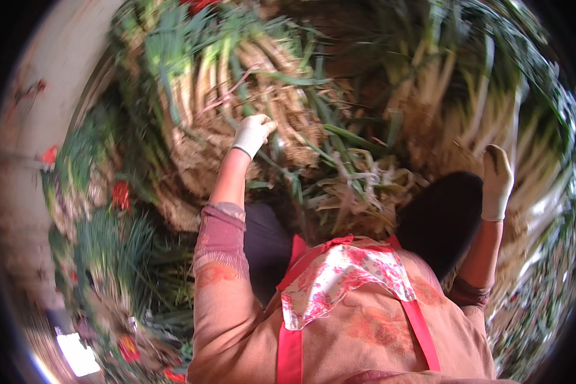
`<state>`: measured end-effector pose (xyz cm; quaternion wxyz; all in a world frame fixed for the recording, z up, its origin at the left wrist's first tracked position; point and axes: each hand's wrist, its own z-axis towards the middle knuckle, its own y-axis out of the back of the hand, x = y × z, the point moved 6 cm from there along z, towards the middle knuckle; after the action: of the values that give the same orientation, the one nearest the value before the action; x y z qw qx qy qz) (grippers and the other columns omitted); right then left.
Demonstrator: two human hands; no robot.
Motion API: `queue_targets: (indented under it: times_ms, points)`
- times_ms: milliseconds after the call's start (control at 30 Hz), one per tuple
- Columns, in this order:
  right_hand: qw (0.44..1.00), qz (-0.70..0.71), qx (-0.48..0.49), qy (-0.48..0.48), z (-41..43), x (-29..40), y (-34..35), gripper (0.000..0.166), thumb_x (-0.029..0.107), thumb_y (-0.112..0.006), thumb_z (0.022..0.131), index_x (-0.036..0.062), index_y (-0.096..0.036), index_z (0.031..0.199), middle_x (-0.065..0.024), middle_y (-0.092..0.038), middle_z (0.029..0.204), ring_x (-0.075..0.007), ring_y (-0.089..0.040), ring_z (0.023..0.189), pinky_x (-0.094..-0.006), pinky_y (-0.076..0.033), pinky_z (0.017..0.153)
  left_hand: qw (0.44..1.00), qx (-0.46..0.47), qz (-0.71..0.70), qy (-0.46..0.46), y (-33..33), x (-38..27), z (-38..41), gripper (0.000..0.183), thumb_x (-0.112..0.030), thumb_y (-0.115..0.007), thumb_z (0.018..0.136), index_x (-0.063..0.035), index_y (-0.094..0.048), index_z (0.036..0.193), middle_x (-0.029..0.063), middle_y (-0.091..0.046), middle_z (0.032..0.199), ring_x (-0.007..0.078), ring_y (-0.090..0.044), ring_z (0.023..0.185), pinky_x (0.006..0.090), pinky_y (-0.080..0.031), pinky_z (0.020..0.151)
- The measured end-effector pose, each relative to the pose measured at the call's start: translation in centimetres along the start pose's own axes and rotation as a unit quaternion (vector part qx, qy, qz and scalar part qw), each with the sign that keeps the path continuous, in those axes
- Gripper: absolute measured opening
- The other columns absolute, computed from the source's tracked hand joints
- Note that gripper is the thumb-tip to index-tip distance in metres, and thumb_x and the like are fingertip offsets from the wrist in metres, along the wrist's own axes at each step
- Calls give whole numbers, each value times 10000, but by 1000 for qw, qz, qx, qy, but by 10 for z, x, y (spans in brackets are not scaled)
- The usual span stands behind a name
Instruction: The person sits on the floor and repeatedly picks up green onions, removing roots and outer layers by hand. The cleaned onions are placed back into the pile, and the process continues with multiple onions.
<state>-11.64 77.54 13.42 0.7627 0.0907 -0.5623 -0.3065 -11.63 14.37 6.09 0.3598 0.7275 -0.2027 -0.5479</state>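
Observation:
My left hand [255, 134], in a white work glove, hangs over the soil-caked roots of a heap of long green onions [211, 81]. Its fingers are bent together; whether anything thin is between them is not visible. A pink tie [228, 96] lies across the stalks just beyond that hand. On the other side, my right hand [498, 180], also gloved, is beside my dark-clad knee [441, 216], its fingers curled and their grip unclear. Close to it are more long green onions [480, 101] with pale stems, blurred. Stripped onion leaves and skins [365, 187] lie between my knees.
Bundled green onions [113, 249] stand along the left, with red pieces [121, 194] among them, too blurred to name. Farther left runs a pale floor [33, 120]. Onion greens [547, 269] crowd the right side. I wear a flowered apron [341, 283] with red straps.

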Motion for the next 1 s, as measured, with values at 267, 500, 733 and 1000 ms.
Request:
queue_targets:
  times_ms: [267,500,733,1000]
  points:
    - [770,-246,459,368,-67,162,-269,196,226,-709,877,64,-681,986,-148,-668,940,-353,-668,934,-488,-521,825,929,-319,96,161,135,124,34,281,-318,-691,932,-53,-685,1024,207,-730,955,386,-708,903,491,-541,822]
    - [645,-303,647,272,-116,118,-313,311,329,-714,891,83,-715,1081,-151,-693,966,-352,-688,946,-474,-520,822,900,-296,263,182,148,188,115,276,-326,-702,925,-68,-662,1014,214,-730,997,414,-708,965,514,-559,822]
    - [649,-316,627,293,-125,109,-335,324,358,-690,906,93,-720,1089,-149,-712,965,-351,-709,939,-491,-531,818,927,-211,218,218,156,197,125,437,-441,-771,877,-25,-745,1006,220,-747,1032,393,-728,974,481,-578,845]
    - [690,-143,624,338,-134,137,-343,286,323,-688,903,42,-656,944,-195,-683,893,-415,-686,849,-499,-545,771,940,-158,258,155,131,128,52,235,-231,-727,893,-2,-728,949,254,-730,926,419,-723,919,499,-575,849]
